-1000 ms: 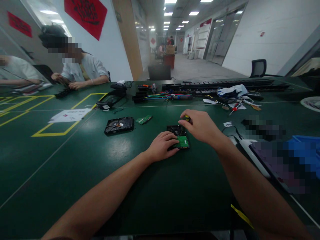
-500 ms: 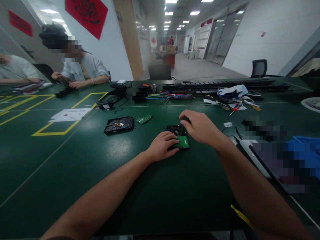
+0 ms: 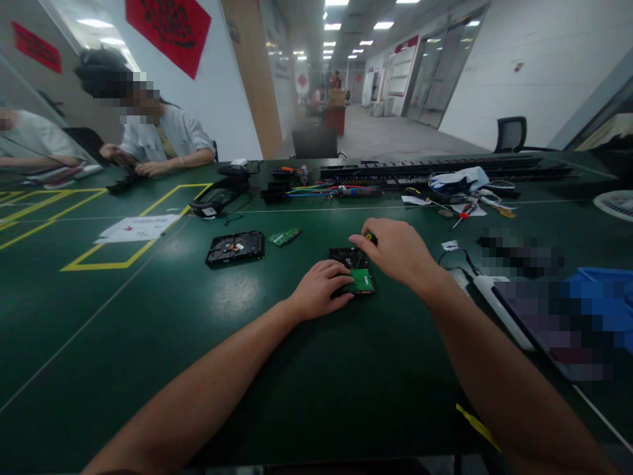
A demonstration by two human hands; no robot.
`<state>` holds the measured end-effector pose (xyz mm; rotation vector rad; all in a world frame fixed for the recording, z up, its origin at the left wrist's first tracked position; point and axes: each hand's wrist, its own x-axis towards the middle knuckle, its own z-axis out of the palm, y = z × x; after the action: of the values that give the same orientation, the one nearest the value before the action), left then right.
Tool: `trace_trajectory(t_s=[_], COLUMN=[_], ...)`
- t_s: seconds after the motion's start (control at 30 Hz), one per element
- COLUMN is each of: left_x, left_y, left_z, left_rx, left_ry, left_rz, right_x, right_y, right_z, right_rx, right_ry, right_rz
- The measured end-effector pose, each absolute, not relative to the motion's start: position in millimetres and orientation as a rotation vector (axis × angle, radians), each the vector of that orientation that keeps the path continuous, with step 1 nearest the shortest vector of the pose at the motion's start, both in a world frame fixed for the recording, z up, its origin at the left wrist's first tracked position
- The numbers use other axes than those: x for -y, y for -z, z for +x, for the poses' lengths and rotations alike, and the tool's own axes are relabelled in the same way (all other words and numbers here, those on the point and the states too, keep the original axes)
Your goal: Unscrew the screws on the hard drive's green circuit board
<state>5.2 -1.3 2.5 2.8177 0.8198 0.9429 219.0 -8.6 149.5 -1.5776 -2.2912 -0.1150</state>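
A hard drive with a green circuit board [image 3: 362, 281] lies on the dark green table. My left hand [image 3: 324, 288] rests on its left side, fingers spread over the board's edge. Above the drive's upper right, my right hand [image 3: 394, 251] is closed round a small screwdriver [image 3: 370, 237], whose yellow and black handle end shows between the fingers; its shaft points down at the drive. Further left lie a second black drive [image 3: 235, 248] and a loose green circuit board [image 3: 285, 237].
Cables and tools [image 3: 326, 192] line the table's far side, with a red screwdriver [image 3: 463, 212] at the right. A white-edged device [image 3: 502, 310] lies beside my right forearm. Another person [image 3: 165, 142] sits at the far left.
My right hand has turned a little, and the screwdriver's handle end now shows in it. The left hand stays in place on the drive.
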Motion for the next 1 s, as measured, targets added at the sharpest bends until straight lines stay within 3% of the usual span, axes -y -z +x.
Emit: trace_trajectory(t_s=[1.0], left_x=[2.9], left_y=[-4.0], left_z=[3.8], left_rx=[-0.808], left_ry=[-0.96], left_rz=[2.816], right_x=[11.1], right_y=[-156.4], right_z=[231.6], right_rx=[2.394], right_ry=[-0.232], right_rz=[-1.165])
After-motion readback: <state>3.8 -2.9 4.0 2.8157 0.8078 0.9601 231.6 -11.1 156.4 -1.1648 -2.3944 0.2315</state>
